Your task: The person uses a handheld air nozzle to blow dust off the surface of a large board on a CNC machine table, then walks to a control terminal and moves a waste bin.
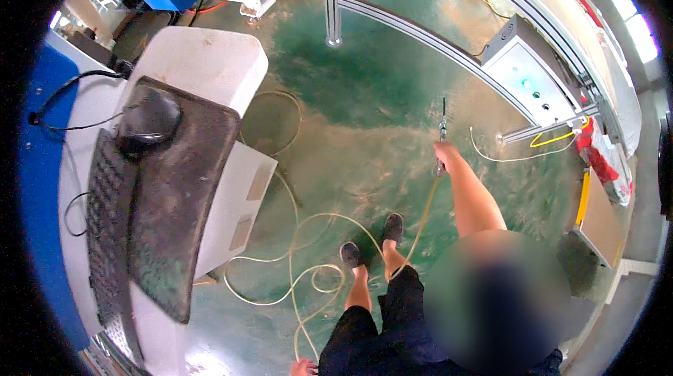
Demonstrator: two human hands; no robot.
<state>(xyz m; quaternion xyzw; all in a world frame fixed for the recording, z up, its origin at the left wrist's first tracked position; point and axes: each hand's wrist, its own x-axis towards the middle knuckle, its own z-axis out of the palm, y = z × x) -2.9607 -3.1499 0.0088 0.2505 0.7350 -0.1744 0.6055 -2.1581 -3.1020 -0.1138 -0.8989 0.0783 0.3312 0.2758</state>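
My right hand (pixel 444 153) is stretched out ahead of me and is shut on the grip of a slim air blow gun (pixel 442 125), whose thin nozzle points away over the green floor (pixel 371 81). A pale yellow hose (pixel 423 213) runs from the gun back past my feet (pixel 371 243) and lies in loose loops on the floor. Only a small part of my left hand (pixel 303 367) shows at the lower edge, close to the hose loops. Its fingers are hidden.
A white machine console (pixel 203 60) stands at my left with a dark mat (pixel 175 200), a keyboard (pixel 105 215) and a black mouse (pixel 148 123). An aluminium frame (pixel 420 32) crosses ahead, with a grey control box (pixel 526 74) at the right.
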